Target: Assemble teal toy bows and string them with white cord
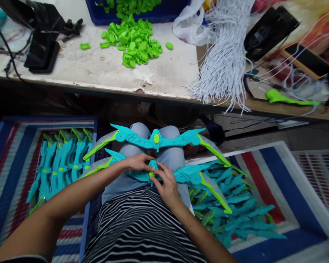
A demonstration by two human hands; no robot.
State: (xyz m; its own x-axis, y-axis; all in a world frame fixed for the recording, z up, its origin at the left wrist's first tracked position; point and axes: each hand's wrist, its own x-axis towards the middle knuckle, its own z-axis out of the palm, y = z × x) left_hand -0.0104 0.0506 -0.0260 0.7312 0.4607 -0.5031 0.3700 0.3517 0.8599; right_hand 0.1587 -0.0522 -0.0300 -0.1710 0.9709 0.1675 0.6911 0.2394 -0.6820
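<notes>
Two turquoise toy bows with lime-green limbs lie across my lap. The far toy bow [168, 141] rests on my knees, with a green piece at its centre. My hands meet at the middle of the near toy bow [188, 174]. Its centre carries a small green plastic piece [151, 174], partly covered by my fingers. My left hand [139, 162] reaches over from the left, fingers closed on the bow's centre. My right hand [166, 182] presses thumb and fingers around the green piece. Whether that piece sits fully in the bow is hidden.
Beyond my knees, a worktable [90, 69] bears a pile of green pieces [138, 40], a blue bin [167, 16] and white cords [224, 62]. Stacked bows [61, 160] fill part of a left crate; more bows [233, 208] lie in the right crate [312, 233].
</notes>
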